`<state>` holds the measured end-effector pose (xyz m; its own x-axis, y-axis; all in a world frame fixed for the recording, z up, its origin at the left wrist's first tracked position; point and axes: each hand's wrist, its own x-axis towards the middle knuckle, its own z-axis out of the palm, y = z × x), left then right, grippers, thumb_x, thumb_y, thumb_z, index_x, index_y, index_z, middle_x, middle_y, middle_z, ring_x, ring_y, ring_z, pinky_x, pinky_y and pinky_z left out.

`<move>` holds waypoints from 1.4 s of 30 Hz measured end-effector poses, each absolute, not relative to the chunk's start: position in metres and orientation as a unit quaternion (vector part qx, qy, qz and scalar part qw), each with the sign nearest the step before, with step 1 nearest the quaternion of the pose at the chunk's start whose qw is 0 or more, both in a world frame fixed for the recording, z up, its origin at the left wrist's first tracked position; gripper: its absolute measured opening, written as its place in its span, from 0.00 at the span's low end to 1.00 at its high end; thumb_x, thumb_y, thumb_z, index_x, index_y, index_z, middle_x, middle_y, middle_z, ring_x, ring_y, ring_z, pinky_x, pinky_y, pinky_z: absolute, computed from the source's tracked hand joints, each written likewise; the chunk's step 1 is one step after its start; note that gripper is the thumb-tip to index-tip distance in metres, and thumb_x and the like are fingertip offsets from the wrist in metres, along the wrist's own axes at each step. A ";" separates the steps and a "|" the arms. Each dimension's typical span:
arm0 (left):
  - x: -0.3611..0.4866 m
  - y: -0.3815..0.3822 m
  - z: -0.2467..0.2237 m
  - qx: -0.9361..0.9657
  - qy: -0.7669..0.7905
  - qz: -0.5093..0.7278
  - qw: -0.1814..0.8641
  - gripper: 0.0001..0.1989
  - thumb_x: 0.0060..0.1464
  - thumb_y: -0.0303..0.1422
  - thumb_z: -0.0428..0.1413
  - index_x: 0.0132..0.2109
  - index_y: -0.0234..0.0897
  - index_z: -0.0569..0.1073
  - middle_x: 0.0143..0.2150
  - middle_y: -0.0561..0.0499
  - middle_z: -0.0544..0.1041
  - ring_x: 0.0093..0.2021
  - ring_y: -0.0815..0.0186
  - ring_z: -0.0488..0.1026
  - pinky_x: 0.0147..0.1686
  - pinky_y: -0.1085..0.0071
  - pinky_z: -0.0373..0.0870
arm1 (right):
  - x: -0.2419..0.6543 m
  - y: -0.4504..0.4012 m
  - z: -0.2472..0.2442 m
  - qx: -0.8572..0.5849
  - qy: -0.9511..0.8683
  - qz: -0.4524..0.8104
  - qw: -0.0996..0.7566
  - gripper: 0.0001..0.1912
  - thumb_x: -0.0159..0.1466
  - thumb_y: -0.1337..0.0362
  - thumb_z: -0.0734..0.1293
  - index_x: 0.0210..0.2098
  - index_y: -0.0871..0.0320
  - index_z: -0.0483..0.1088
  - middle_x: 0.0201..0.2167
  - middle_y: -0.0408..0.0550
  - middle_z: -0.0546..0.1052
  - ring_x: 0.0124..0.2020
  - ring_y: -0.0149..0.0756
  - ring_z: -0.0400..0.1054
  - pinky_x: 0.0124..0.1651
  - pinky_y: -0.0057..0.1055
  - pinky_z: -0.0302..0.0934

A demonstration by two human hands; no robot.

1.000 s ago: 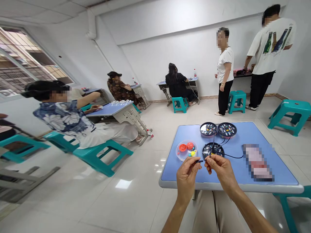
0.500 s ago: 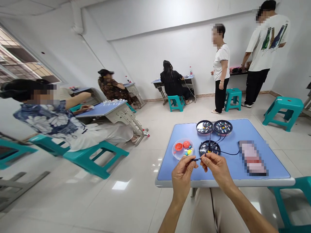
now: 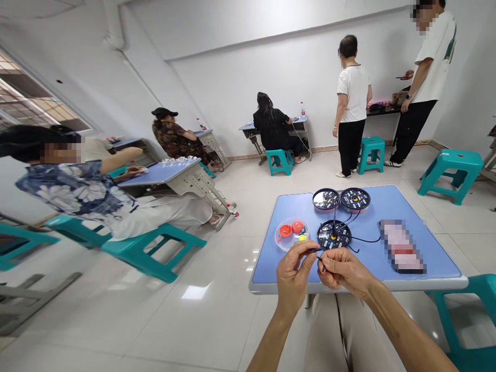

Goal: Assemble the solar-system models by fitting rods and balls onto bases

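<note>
Just above the near edge of the blue table (image 3: pixel 364 268), my left hand (image 3: pixel 295 268) pinches a thin black piece (image 3: pixel 314 250). Close on its right, my right hand (image 3: pixel 341 266) pinches another small dark piece (image 3: pixel 322 265); whether the two pieces are joined is too small to tell. Beyond my hands lies a round black disc (image 3: pixel 329 238) with coloured parts and black wires. Two similar discs, one at the back (image 3: pixel 325 199) and one beside it (image 3: pixel 355 199), sit farther off. A clear bowl (image 3: pixel 278 238) with red and yellow pieces is behind my left hand.
A phone (image 3: pixel 403 248) lies on the table's right part. Green stools stand at the right (image 3: pixel 451 165) and lower right (image 3: pixel 473 310). A seated person (image 3: pixel 85 191) is at the left by another desk (image 3: pixel 166 170). Two people stand near the back wall, and others sit at desks.
My right hand has turned slightly, and its dark piece now points downward. A black wire end shows right of the near disc. The two standing people have turned and shifted.
</note>
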<state>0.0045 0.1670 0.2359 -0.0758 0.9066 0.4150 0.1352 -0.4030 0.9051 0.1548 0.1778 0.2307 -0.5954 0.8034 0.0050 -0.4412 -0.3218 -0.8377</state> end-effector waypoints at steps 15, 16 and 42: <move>0.009 0.166 0.235 0.619 0.483 0.597 0.162 0.06 0.58 0.34 0.57 0.41 0.40 0.77 0.36 0.49 0.79 0.36 0.64 0.77 0.38 0.69 0.73 | 0.149 0.173 0.228 -0.307 -0.461 0.629 0.545 0.18 0.58 0.51 0.72 0.39 0.58 0.74 0.26 0.44 0.73 0.26 0.31 0.63 0.28 0.28 0.59; 0.010 0.166 0.235 0.618 0.486 0.597 0.162 0.06 0.58 0.34 0.57 0.41 0.40 0.77 0.36 0.49 0.80 0.36 0.64 0.77 0.37 0.69 0.73 | 0.148 0.172 0.228 -0.318 -0.473 0.598 0.564 0.17 0.57 0.52 0.72 0.39 0.57 0.74 0.27 0.44 0.73 0.27 0.32 0.64 0.30 0.29 0.60; 0.012 0.159 0.232 0.536 0.475 0.604 0.348 0.09 0.55 0.35 0.60 0.42 0.38 0.80 0.32 0.51 0.80 0.33 0.66 0.77 0.40 0.69 0.74 | 0.151 0.175 0.229 -0.377 -0.548 0.465 0.584 0.14 0.64 0.56 0.66 0.27 0.58 0.71 0.24 0.44 0.72 0.24 0.30 0.62 0.29 0.28 0.60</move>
<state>0.0117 0.1592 0.2322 -0.1817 0.9309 0.3169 0.0890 -0.3054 0.9481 0.1506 0.1747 0.2294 -0.0336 0.9564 0.2900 -0.1301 0.2835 -0.9501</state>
